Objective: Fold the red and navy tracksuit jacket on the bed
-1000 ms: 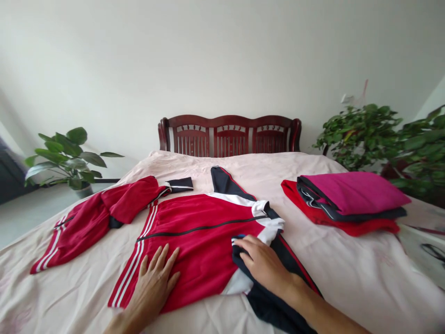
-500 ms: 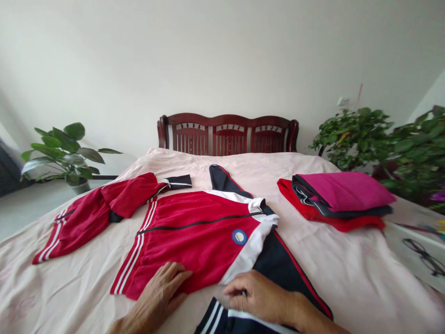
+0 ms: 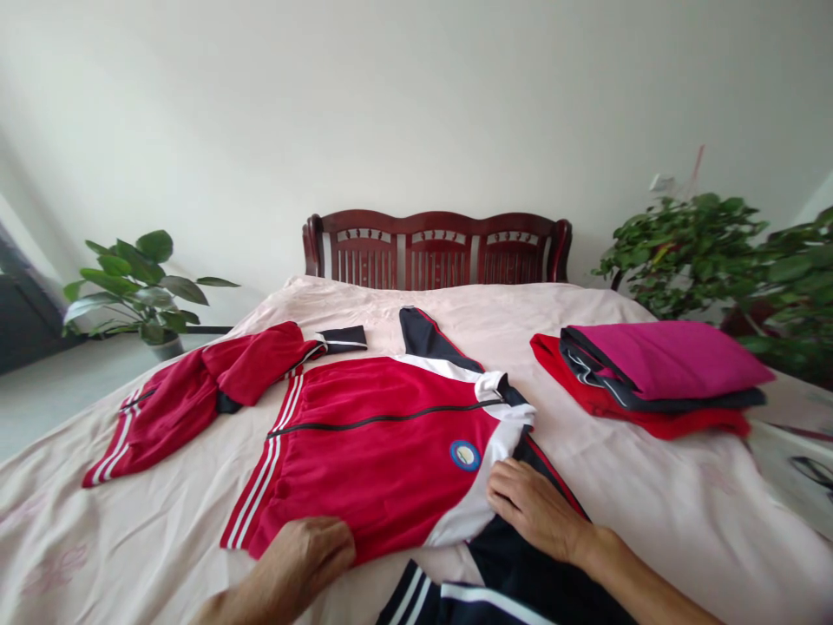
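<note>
Head view shows you a big bed [image 3: 651, 521] with a pink sheet and a dark wood headboard [image 3: 436, 250] at the far end. Green plants stand on both sides, one by the left wall [image 3: 140, 286] and a bushy one on the right [image 3: 703, 252]. Lying flat in the middle of the bed is a red jacket [image 3: 370, 451] with white stripes, a black zip and a round blue badge [image 3: 464, 455]. Its dark sleeve [image 3: 514, 582] runs down toward you. A second red top [image 3: 195, 395] lies crumpled to the left, well apart from a folded pile [image 3: 651, 378] on the right with a pink piece on top. Your right hand [image 3: 534, 508] rests on the white part of the jacket near the badge, fingers together and flat. Your left hand [image 3: 305, 564] sits on the jacket's near edge with its fingers curled under, and you cannot tell if they pinch the cloth.
</note>
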`<state>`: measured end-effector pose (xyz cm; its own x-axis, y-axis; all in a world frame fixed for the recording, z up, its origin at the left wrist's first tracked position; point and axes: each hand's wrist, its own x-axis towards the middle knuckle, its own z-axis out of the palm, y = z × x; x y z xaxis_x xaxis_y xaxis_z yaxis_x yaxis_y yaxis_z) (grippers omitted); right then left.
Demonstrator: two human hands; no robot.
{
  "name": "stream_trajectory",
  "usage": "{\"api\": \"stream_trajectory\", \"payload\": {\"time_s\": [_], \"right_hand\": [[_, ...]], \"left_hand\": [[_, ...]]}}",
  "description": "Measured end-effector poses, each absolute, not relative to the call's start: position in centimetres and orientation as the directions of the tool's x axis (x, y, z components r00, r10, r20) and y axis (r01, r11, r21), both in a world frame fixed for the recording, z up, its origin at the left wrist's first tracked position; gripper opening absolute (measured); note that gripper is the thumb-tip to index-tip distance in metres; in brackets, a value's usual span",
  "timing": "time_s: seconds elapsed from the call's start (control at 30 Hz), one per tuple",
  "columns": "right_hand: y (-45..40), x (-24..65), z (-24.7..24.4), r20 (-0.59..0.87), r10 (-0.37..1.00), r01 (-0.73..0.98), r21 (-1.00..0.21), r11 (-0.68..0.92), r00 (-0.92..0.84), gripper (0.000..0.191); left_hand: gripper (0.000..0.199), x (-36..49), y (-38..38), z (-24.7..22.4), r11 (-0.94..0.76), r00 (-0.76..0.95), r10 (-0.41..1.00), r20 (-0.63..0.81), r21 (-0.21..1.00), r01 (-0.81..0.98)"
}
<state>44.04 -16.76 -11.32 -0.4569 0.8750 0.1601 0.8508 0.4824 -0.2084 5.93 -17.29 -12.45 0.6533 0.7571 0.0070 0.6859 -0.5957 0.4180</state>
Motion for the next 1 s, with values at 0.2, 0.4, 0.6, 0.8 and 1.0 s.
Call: {"api": "stream_trajectory", "payload": {"time_s": [0.2,0.4,0.6,0.8,1.0], "right_hand": [[-12.1,45.5,-13.8,0.362,0.878,0.932,-0.063,0.358,-0.313,0.04],[-12.9,50.8,-18.0,0.252,0.934,0.965,-0.001,0.261,-0.252,0.052],[-15.5,51.8,-15.4,0.161,0.987,0.982,-0.187,0.042,-0.012,0.052],[-17.5,50.7,-14.1,0.033,0.954,0.938,-0.198,-0.285,0.297,0.055],[-18.8,52.1,-15.8,-0.001,0.942,0.922,-0.206,-0.328,0.335,0.046]], "left_hand": [[0.037,3.9,-12.4,-13.3,-0.467,0.431,0.881,0.195,0.215,0.858],[0.056,-0.8,-12.4,-18.7,-0.531,0.541,0.796,0.272,-0.117,0.839],[0.063,-2.3,-14.4,-18.6,-0.577,0.597,0.719,0.356,-0.174,0.798],[0.061,-2.6,-16.0,-18.9,-0.567,0.564,0.747,0.353,-0.105,0.817],[0.047,-5.2,-16.3,-21.8,-0.545,0.509,0.776,0.373,-0.011,0.838]]}}
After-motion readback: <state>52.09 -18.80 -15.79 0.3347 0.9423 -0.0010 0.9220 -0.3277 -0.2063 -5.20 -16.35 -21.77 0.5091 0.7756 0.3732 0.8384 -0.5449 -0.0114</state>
